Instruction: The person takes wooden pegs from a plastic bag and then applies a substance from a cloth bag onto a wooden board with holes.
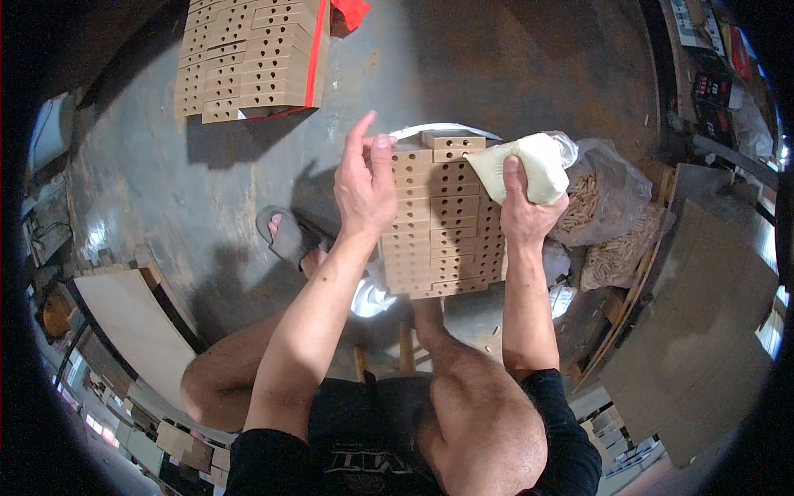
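Note:
In front of me stands a block of stacked light-brown wooden pieces, their near ends dotted with rows of dark drilled holes. My right hand grips a pale cream, soft-looking pouch that narrows toward the left, with the thumb on its near side. It hangs above the stack's far right corner. At the far left corner my left hand is open, thumb and fingers apart. A curved white strip runs along the stack's far edge, one end near my left thumb; I cannot tell whether they touch.
A second drilled-wood stack, bound with red strap, stands at the far left. Clear bags of wooden dowels lie right of the near stack. Cardboard lies farther right, a pale board at the left. My sandalled foot is left of the stack.

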Tool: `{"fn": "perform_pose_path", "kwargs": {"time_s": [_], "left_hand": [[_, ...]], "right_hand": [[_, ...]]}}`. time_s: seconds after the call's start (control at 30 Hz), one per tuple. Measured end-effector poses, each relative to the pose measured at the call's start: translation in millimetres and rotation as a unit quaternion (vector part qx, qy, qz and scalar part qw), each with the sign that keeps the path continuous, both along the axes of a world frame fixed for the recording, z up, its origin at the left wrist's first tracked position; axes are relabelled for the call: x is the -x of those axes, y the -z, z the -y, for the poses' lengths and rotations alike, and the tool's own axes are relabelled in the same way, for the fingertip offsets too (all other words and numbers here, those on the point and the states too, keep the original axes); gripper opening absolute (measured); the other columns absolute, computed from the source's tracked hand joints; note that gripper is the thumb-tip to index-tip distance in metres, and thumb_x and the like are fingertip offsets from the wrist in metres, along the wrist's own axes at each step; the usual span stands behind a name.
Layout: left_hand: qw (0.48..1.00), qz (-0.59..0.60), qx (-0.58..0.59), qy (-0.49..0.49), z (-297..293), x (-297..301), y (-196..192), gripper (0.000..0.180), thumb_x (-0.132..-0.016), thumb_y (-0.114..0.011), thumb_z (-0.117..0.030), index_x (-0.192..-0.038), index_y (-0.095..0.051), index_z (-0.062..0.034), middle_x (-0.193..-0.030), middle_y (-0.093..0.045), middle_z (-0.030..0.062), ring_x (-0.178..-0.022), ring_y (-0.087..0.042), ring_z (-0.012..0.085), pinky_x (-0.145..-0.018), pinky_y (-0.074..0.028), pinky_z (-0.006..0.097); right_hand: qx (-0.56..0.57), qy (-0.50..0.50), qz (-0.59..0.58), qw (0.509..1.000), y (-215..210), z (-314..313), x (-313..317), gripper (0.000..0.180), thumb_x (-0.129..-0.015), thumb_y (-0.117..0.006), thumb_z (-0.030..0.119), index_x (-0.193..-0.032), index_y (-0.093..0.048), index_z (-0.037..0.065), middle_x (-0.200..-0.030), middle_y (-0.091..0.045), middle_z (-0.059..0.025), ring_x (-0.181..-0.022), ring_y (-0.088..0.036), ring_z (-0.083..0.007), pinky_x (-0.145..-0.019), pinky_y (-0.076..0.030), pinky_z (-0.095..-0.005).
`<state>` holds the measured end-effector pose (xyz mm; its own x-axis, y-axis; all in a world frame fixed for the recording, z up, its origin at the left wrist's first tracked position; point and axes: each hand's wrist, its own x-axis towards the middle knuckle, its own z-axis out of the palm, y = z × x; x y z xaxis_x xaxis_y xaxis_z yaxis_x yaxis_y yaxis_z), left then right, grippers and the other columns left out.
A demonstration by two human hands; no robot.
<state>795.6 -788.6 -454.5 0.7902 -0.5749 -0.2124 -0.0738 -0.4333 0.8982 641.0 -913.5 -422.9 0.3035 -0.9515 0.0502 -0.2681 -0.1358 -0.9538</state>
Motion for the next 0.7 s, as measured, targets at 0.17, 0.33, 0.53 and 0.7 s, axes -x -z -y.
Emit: {"fn": "perform_pose_path", "kwargs": {"time_s": [0.17,0.33,0.53,0.7], "left_hand": [[1.0,-0.009,-0.003,0.002,-0.3,-0.8,-1.0,0.041,-0.108,-0.042,-0.031,-0.139,-0.05,-0.0061,-0.101,-0.07,0.0078,-0.096,-0.064,0.0168,-0.089,-0.048,0.032],[1.0,-0.022,-0.007,0.004,-0.2,-0.6,-2.5,0.043,-0.108,-0.04,-0.034,-0.139,-0.049,-0.006,-0.102,-0.07,0.0085,-0.098,-0.063,0.0179,-0.092,-0.047,0.033],[0.999,-0.04,-0.005,-0.004,-1.0,-0.8,-2.1,0.046,-0.108,-0.038,-0.038,-0.139,-0.049,-0.0056,-0.104,-0.07,0.0083,-0.1,-0.062,0.0173,-0.095,-0.045,0.033],[0.999,-0.04,0.006,-0.008,-2.7,-1.2,-0.2,0.048,-0.108,-0.036,-0.04,-0.139,-0.049,-0.0057,-0.104,-0.07,0.0082,-0.099,-0.062,0.017,-0.095,-0.045,0.033]], "right_hand": [[0.053,-0.043,-0.045,0.997,-2.5,0.1,1.6,0.026,-0.084,-0.081,0.014,-0.103,-0.072,-0.001,-0.096,-0.074,-0.0078,-0.087,-0.07,-0.016,-0.076,-0.056,-0.03],[-0.003,0.028,0.053,0.998,-22.3,-1.8,1.1,0.022,-0.086,-0.078,0.012,-0.103,-0.073,0.0,-0.096,-0.073,-0.0067,-0.085,-0.068,-0.0146,-0.077,-0.054,-0.0289],[-0.015,-0.004,0.049,0.999,-13.7,-6.7,-7.9,0.024,-0.084,-0.079,0.011,-0.103,-0.072,-0.001,-0.096,-0.073,-0.007,-0.085,-0.069,-0.0144,-0.078,-0.054,-0.0289],[0.009,-0.038,0.011,0.999,-7.7,-8.3,-13.4,0.027,-0.081,-0.082,0.011,-0.103,-0.072,-0.001,-0.096,-0.073,-0.0075,-0.085,-0.069,-0.0155,-0.079,-0.055,-0.0298]]}}
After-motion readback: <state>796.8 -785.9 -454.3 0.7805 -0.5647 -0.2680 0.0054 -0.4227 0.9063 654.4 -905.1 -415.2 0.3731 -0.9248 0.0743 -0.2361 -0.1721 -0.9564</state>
